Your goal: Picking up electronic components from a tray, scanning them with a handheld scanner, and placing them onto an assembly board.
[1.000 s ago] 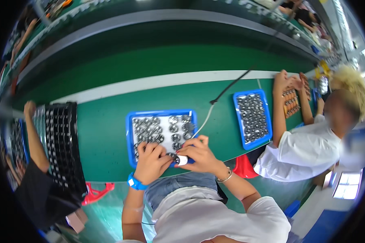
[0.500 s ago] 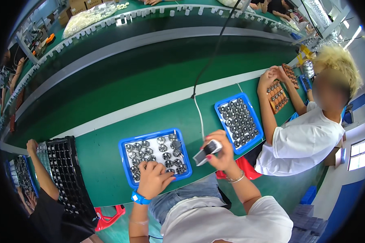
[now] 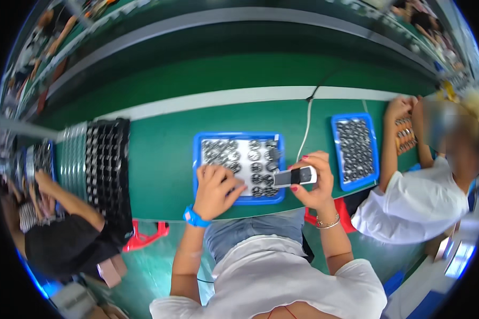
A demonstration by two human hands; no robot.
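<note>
A blue tray (image 3: 238, 135) with a white bottom lies on the bench in front of me, with several small round metal parts (image 3: 218, 150) in it. My left hand (image 3: 214, 194), a blue watch on its wrist, reaches over the tray's near left part. Its fingers bend down among the parts and stand apart from the thumb; nothing shows in its grasp, though the fingertips are partly hidden. At the tray's right edge, my right hand (image 3: 320, 186) grips a white and grey handheld device with a black band (image 3: 297, 176). A white cable (image 3: 305, 135) runs down toward that hand.
To the right stands a second blue tray (image 3: 376, 159) full of similar parts. Beyond it a co-worker in a white shirt (image 3: 410, 204) works at an orange rack (image 3: 406, 137). Black trays (image 3: 109, 165) stand at left, near a co-worker in black (image 3: 64, 242). A red stool (image 3: 143, 236) is below.
The whole view has turned and shifted. The device in my right hand now lies nearly level, its end at the tray's right edge. My left thumb has spread farther from the fingers.
</note>
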